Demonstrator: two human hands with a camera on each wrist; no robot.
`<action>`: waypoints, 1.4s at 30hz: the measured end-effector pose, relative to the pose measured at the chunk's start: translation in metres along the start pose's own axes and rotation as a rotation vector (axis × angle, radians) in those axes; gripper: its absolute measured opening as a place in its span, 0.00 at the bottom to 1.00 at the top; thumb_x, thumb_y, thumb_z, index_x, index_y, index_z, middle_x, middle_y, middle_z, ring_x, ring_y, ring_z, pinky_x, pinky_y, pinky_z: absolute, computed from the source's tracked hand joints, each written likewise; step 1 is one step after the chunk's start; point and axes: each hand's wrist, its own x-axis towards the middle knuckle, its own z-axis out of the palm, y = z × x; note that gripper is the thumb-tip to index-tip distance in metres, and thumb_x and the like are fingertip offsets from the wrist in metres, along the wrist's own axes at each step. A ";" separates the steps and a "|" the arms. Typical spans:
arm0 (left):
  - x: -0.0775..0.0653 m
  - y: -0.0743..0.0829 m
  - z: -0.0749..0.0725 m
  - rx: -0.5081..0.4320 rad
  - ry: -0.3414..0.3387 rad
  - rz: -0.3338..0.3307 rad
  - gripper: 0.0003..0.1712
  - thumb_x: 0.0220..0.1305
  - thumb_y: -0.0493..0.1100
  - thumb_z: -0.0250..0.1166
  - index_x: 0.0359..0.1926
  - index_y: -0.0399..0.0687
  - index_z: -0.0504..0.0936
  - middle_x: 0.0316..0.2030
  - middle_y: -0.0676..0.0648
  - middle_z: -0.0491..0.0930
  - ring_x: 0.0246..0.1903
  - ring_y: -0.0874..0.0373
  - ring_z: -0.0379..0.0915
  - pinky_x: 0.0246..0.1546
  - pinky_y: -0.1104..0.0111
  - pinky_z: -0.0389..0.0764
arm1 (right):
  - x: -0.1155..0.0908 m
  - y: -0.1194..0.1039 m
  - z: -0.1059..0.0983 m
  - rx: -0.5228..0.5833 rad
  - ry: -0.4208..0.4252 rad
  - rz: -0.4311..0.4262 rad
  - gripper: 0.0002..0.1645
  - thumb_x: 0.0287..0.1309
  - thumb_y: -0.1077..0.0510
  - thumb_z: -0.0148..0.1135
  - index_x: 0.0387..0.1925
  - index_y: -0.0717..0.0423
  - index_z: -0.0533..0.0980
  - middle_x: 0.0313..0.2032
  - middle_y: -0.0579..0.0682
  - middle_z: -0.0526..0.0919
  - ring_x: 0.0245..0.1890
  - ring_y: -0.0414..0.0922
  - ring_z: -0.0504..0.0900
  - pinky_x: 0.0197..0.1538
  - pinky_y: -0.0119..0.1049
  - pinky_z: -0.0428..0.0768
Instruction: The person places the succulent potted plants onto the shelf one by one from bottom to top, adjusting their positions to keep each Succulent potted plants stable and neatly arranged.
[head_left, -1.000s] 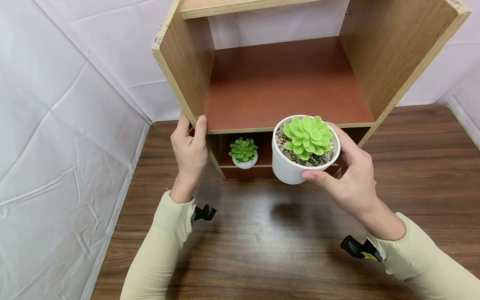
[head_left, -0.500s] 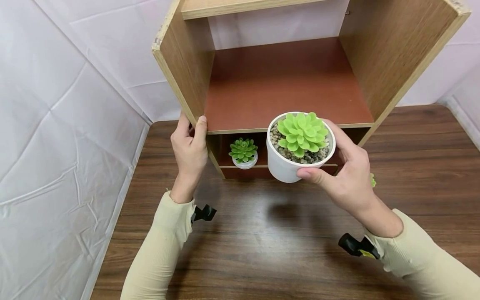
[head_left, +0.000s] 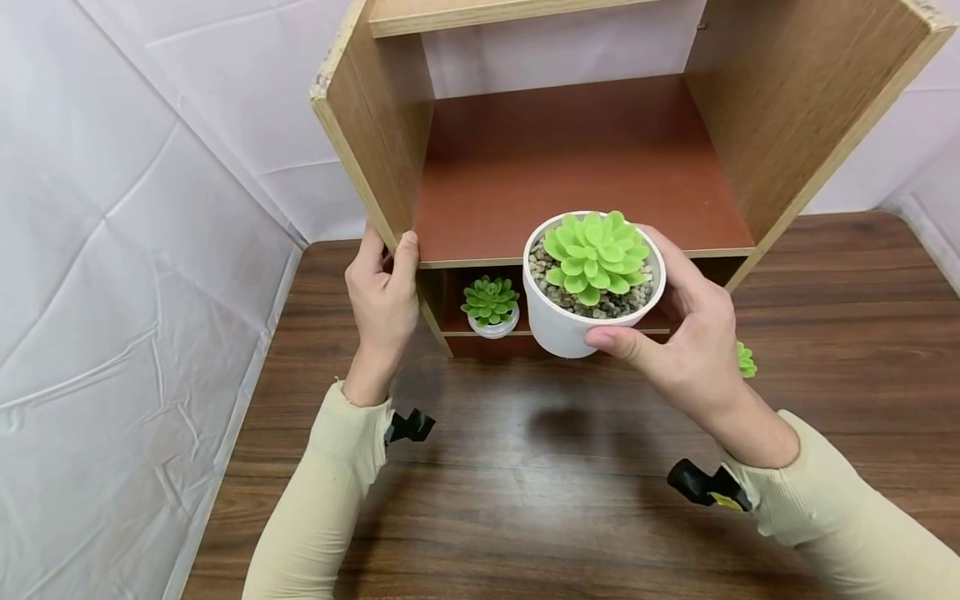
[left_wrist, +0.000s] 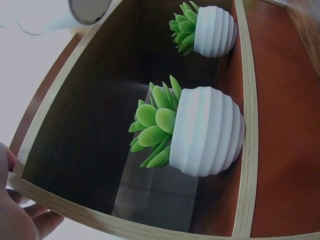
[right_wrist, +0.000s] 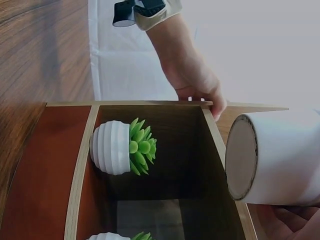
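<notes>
White pot [head_left: 560, 329], apparently mid-carry, is clamped by fingers [head_left: 678, 265] of the right hand [head_left: 696, 346], cabinet [head_left: 577, 167] gripped by the left [head_left: 384, 307]; level placement seems needed.

Cabinet [head_left: 810, 108] on table [head_left: 562, 517], 2 succulents [left_wrist: 207, 132] in lower compartment [left_wrist: 95, 140], potted plant [head_left: 594, 271] before shelf [head_left: 577, 167] above

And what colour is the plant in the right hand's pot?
The plant is bright light green, seen best in the head view.
</notes>
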 end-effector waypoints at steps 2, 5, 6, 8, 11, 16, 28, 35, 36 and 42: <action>0.000 0.000 0.000 -0.001 -0.003 0.003 0.11 0.68 0.37 0.58 0.45 0.32 0.79 0.31 0.44 0.81 0.31 0.58 0.78 0.32 0.68 0.77 | 0.000 0.000 0.000 0.000 -0.006 0.006 0.47 0.43 0.51 0.81 0.64 0.64 0.71 0.50 0.65 0.79 0.41 0.48 0.82 0.37 0.31 0.82; 0.001 0.001 0.001 0.006 0.003 0.006 0.11 0.68 0.37 0.58 0.45 0.32 0.79 0.31 0.44 0.81 0.31 0.59 0.77 0.32 0.69 0.76 | 0.002 -0.001 0.001 0.000 -0.012 0.016 0.47 0.44 0.52 0.81 0.64 0.63 0.71 0.50 0.65 0.79 0.40 0.48 0.83 0.36 0.32 0.82; 0.001 0.001 0.001 0.010 0.005 0.006 0.11 0.68 0.37 0.58 0.45 0.32 0.79 0.30 0.45 0.81 0.31 0.59 0.76 0.32 0.69 0.76 | 0.002 -0.001 0.002 0.003 -0.013 0.019 0.46 0.44 0.53 0.81 0.64 0.63 0.71 0.50 0.65 0.79 0.39 0.48 0.83 0.35 0.32 0.82; 0.001 0.001 0.002 0.024 0.009 0.007 0.10 0.68 0.37 0.58 0.44 0.32 0.79 0.30 0.45 0.81 0.30 0.60 0.76 0.32 0.69 0.76 | 0.004 -0.002 0.003 0.014 -0.016 0.022 0.45 0.44 0.55 0.81 0.64 0.63 0.71 0.49 0.65 0.79 0.39 0.48 0.82 0.35 0.31 0.82; 0.001 0.001 0.002 0.034 0.010 0.005 0.10 0.68 0.37 0.59 0.44 0.33 0.79 0.29 0.45 0.80 0.29 0.60 0.75 0.31 0.69 0.76 | 0.008 -0.002 0.005 0.044 -0.017 0.014 0.45 0.44 0.55 0.81 0.63 0.64 0.71 0.50 0.65 0.78 0.41 0.50 0.81 0.38 0.31 0.81; 0.000 0.001 0.003 0.026 0.000 0.013 0.11 0.68 0.37 0.58 0.45 0.33 0.79 0.29 0.44 0.81 0.29 0.60 0.75 0.30 0.69 0.75 | 0.013 -0.002 0.009 0.053 -0.010 -0.025 0.47 0.43 0.50 0.81 0.62 0.66 0.71 0.52 0.65 0.78 0.45 0.53 0.79 0.44 0.33 0.79; -0.002 0.007 0.006 0.023 -0.011 0.025 0.11 0.69 0.38 0.58 0.44 0.32 0.79 0.28 0.43 0.79 0.28 0.59 0.74 0.29 0.68 0.74 | 0.020 -0.002 0.011 0.005 0.008 -0.075 0.49 0.44 0.45 0.79 0.62 0.67 0.71 0.54 0.64 0.78 0.48 0.54 0.78 0.51 0.37 0.75; -0.004 0.010 0.007 0.019 -0.010 0.032 0.11 0.68 0.37 0.59 0.45 0.32 0.79 0.29 0.43 0.80 0.29 0.58 0.75 0.30 0.68 0.75 | 0.022 -0.005 0.013 0.005 0.000 -0.072 0.49 0.44 0.44 0.79 0.62 0.67 0.71 0.54 0.63 0.77 0.48 0.54 0.78 0.52 0.37 0.75; -0.003 0.010 0.007 0.015 -0.010 0.032 0.11 0.68 0.37 0.59 0.46 0.32 0.79 0.29 0.43 0.80 0.29 0.58 0.76 0.30 0.68 0.75 | 0.023 -0.005 0.013 0.005 0.000 -0.074 0.49 0.44 0.43 0.79 0.62 0.67 0.71 0.54 0.63 0.77 0.48 0.54 0.78 0.52 0.37 0.75; -0.003 0.012 0.010 0.008 -0.013 0.027 0.11 0.68 0.37 0.59 0.45 0.32 0.79 0.30 0.43 0.81 0.30 0.59 0.77 0.32 0.68 0.76 | 0.026 -0.006 0.015 0.000 0.006 -0.091 0.50 0.45 0.42 0.78 0.62 0.69 0.71 0.53 0.63 0.78 0.48 0.54 0.77 0.53 0.38 0.75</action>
